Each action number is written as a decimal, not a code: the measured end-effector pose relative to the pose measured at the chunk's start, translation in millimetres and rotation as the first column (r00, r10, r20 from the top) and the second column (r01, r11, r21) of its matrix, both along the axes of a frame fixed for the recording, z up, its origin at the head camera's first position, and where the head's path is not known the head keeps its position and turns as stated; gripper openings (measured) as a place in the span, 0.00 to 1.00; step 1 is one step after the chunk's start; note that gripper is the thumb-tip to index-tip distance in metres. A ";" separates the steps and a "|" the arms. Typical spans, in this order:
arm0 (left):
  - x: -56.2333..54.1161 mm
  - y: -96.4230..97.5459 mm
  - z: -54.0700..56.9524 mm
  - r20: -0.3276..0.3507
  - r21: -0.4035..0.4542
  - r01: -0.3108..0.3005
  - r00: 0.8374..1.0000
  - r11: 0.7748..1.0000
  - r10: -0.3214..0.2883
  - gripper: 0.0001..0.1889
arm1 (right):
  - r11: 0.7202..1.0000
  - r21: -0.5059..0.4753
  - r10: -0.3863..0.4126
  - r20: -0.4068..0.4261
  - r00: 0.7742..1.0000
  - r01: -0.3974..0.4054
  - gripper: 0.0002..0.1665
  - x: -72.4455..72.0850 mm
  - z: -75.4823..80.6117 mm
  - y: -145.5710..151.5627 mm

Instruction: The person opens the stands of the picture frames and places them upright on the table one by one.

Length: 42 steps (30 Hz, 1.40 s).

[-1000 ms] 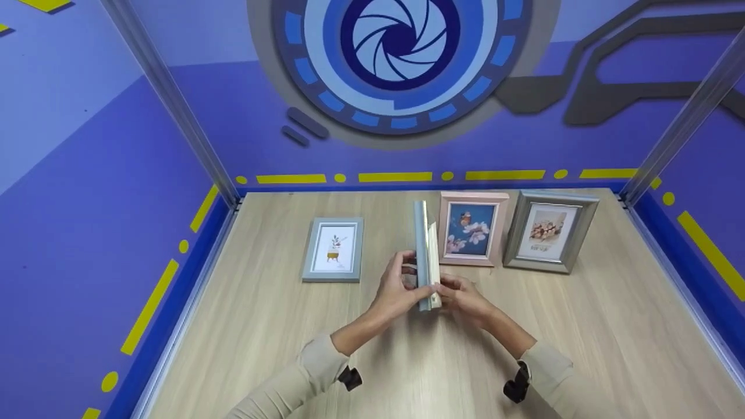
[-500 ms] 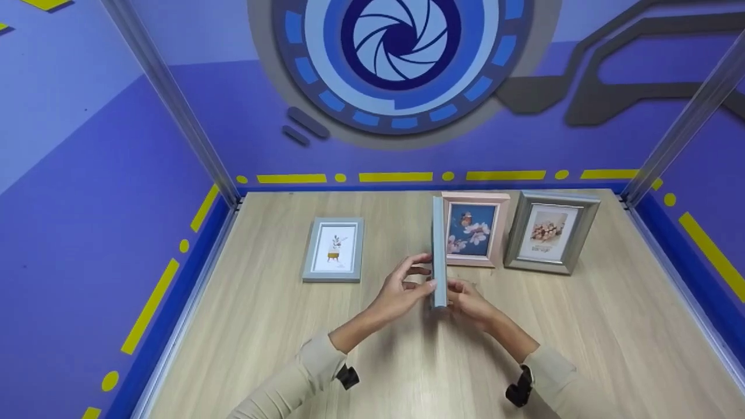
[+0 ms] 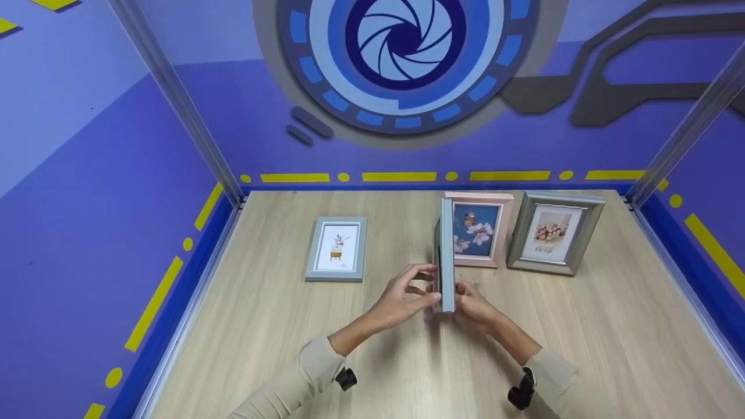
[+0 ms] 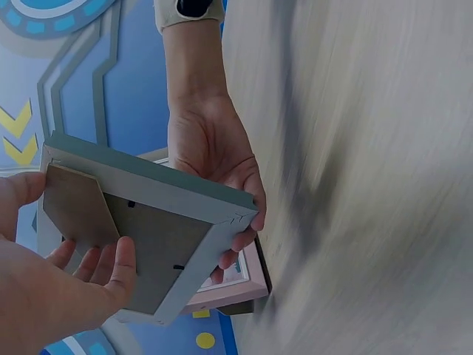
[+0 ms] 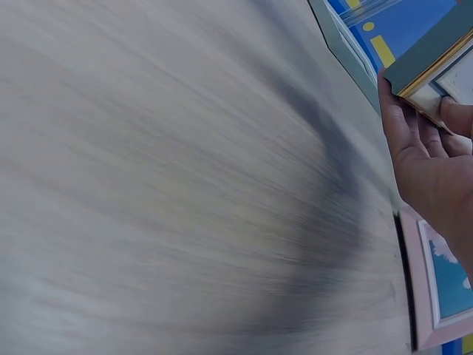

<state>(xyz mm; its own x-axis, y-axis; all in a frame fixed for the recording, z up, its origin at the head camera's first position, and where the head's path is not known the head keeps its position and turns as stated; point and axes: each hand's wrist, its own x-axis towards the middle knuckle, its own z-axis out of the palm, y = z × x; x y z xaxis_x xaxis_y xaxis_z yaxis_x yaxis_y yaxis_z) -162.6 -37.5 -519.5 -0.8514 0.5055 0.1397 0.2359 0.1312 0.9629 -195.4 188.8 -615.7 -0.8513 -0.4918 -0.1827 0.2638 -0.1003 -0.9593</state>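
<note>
Both hands hold a blue-grey picture frame (image 3: 447,256) upright and nearly edge-on to the head view. Its back, with a brown stand flap (image 4: 80,207), faces the left hand (image 3: 396,299). That hand's thumb is at the frame's edge and its curled fingertips are at the flap. From the other side, the right hand (image 3: 478,307) grips the lower corner, its fingers curled round the rim in the left wrist view. In the right wrist view, the right thumb (image 5: 456,116) presses the white front border. Most of the front picture is hidden.
A pink frame (image 3: 477,230) with a bird-and-blossom picture stands just behind the held one, partly covered by it. Right of it stands a larger grey-brown frame (image 3: 553,233). Another blue-grey frame (image 3: 336,249) is at the left on the wooden table (image 3: 262,326). Purple-blue walls enclose the table.
The held frame has moved a little to the right and turned, so its back edge shows in place of its front edge. The hands have moved with it; the other frames stay put.
</note>
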 end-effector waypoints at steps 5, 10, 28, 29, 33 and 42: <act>-0.2 -4.3 0.6 -0.034 -0.020 -0.010 0.999 1.000 0.009 0.24 | 0.999 -0.038 0.011 -0.001 1.000 -0.011 0.26 0.3 -3.9 0.3; -1.1 -10.3 3.1 -0.101 -0.076 -0.063 0.993 0.995 0.055 0.24 | 0.996 -0.080 0.032 0.000 0.999 -0.032 0.31 0.4 -5.7 1.9; -3.5 -22.4 6.7 -0.823 -0.386 -0.436 0.561 0.813 -0.090 0.17 | 0.993 -0.110 0.042 0.033 0.999 -0.039 0.27 -2.3 -5.3 -3.2; -3.1 -23.2 6.7 -0.822 -0.419 -0.447 0.556 0.790 -0.122 0.16 | 0.995 -0.091 0.035 0.022 0.999 -0.033 0.27 -2.6 -4.5 -4.6; -2.0 -28.4 4.0 -0.788 -0.466 -0.473 0.607 0.748 -0.107 0.09 | 0.999 -0.037 -0.005 -0.017 1.000 0.004 0.29 -2.1 -4.1 -9.2; -11.6 -47.7 -7.4 -0.466 -0.325 -0.409 0.854 0.853 0.232 0.14 | 0.985 -0.027 -0.170 -0.061 0.984 0.168 0.31 -2.1 -7.7 -18.2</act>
